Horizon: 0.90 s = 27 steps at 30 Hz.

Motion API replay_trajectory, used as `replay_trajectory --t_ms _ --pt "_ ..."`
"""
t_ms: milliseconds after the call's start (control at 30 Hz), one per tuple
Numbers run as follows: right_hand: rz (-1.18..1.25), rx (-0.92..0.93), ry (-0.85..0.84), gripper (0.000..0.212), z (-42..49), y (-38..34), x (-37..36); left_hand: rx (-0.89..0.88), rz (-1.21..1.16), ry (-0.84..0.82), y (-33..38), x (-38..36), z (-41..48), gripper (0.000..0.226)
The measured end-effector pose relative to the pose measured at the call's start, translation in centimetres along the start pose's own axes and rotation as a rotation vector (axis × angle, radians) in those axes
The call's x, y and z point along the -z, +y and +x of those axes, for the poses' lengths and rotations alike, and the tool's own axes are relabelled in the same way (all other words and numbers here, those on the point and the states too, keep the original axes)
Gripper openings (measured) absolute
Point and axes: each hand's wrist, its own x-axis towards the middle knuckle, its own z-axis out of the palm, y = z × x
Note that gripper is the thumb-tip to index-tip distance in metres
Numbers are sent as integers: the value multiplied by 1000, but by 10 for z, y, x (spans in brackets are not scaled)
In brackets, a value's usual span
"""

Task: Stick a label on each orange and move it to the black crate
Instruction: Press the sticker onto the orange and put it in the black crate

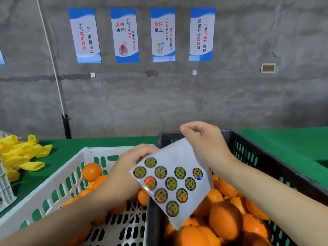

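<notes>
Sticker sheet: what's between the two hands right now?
In the head view, the sticker sheet itself spans the gap: the left hand grips its left edge and the right hand pinches its top corner, above the black crate.

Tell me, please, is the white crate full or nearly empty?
Nearly empty: much of the white crate's slotted floor shows bare, with only a few oranges left along its far side and under the left hand.

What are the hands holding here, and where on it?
Both hold the sticker sheet: the right hand pinches its top edge, the left hand grips its left edge.
</notes>
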Motion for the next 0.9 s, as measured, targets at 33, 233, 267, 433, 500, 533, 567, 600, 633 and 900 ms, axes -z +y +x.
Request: replay_trajectory --t_ms 33,233,267,433,500,533,567,600,633,900 --pt "-1 -4 28 11 1 2 2 36 -188 105 3 0 3 34" --pt "54 -36 193 16 6 9 8 243 -569 106 1 2 11 44" --pt "56 -33 215 15 7 10 8 234 -599 113 0 2 12 39" --pt "22 10 291 17 7 13 8 287 -776 94 -8 2 15 66" --pt "17 22 318 17 7 13 8 292 -746 1 -6 -1 12 56" --pt "13 23 320 17 6 13 8 292 -725 -46 -5 -3 10 49" --pt "10 19 318 18 7 13 7 288 -691 -86 -5 -5 9 43" --pt "11 9 318 18 7 14 7 280 -636 -110 -4 -6 7 38" --pt "14 -5 321 19 7 15 7 259 -571 -132 -2 -6 6 35" --pt "77 -128 376 19 13 21 10 191 -434 -214 6 -3 5 36"
